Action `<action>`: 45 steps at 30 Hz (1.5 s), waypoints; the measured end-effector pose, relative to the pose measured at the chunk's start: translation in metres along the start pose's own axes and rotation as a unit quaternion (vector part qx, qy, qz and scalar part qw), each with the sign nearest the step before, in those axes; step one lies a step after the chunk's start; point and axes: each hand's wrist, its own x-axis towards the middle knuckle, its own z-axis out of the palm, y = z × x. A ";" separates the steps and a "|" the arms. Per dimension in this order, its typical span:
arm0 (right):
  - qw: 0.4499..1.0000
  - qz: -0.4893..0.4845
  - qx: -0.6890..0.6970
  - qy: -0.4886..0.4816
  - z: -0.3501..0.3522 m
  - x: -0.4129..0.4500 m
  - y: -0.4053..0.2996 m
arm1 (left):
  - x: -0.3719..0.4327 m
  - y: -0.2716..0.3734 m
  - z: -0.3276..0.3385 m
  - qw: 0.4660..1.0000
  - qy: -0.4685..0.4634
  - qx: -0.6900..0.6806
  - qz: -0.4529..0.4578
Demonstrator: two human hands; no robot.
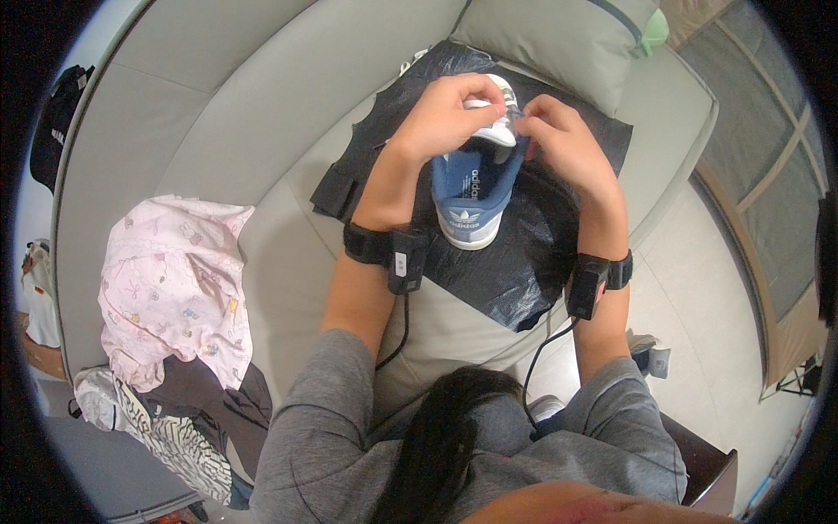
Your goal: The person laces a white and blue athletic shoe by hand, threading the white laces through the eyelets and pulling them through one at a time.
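A blue and white Adidas sneaker (469,219) rests on a black plastic sheet (524,281) spread over the sofa seat, its heel towards me and its toe pointing away. My left hand (455,111) is over the lace area from the left, thumb and forefinger pinched together at the laces beside the white tongue. On the right side of the opening, my right hand (556,131) has its thumb and fingertips together at the upper's edge. What exactly lies between its fingertips is too small to tell. Both forearms wear a strapped black device with a cable.
The grey-green sofa (262,164) surrounds the sheet, with a cushion (550,46) behind it. A pink patterned cloth (177,281) and other clothes lie at the left. At the right are the tiled floor (681,281), a shoe (658,360) and a dark wooden edge (700,458).
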 end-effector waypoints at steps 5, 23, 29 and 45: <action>0.999 -0.010 0.044 0.001 -0.005 -0.005 -0.003 | 0.000 0.001 0.001 0.999 -0.001 0.052 0.016; 0.997 -0.006 0.063 -0.033 -0.009 -0.001 0.010 | 0.000 0.002 0.004 0.991 0.023 0.129 0.040; 0.996 -0.004 0.069 -0.051 -0.008 -0.001 0.008 | 0.000 0.001 0.002 0.994 0.025 0.098 0.041; 0.992 -0.044 0.088 -0.083 -0.009 0.014 0.030 | -0.002 0.008 0.005 0.988 0.015 0.139 0.062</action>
